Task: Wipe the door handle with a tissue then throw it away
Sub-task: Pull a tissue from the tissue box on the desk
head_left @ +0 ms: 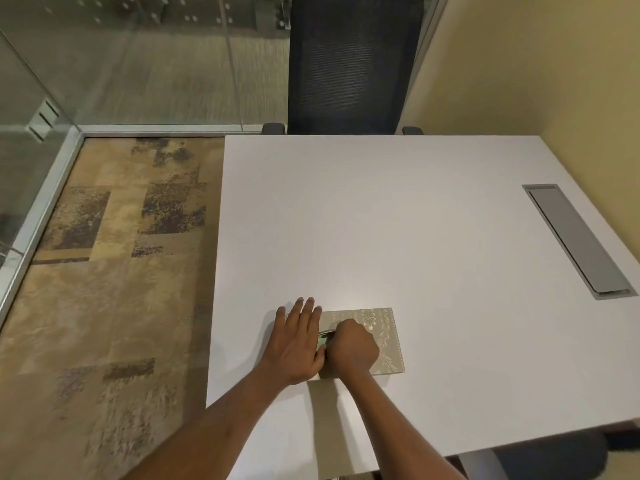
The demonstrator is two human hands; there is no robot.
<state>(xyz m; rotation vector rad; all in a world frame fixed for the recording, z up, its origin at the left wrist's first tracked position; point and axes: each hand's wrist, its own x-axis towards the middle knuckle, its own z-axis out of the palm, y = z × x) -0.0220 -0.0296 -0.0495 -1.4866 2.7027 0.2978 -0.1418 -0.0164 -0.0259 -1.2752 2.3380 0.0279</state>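
A flat tissue box (377, 336) with a pale floral print lies on the white surface (398, 220), near its front-left part. The left hand (299, 344) rests flat on the box's left end, fingers (304, 310) stretched out and slightly spread, pressing it down. The right hand (353, 348) sits on the middle of the box, its fingers curled in and pinching at the slot, where a sliver of pale tissue (323, 336) shows between the two hands. The hands touch each other at the thumbs.

Farther back, a dark mesh office chair (353, 64) stands against the far edge of the surface. A grey cable hatch (578, 240) is set into the surface at the right, well apart from the box. Patterned carpet (114, 271) lies to the left, bounded by a glass partition (41, 98). A yellow wall (554, 64) rises at the right.
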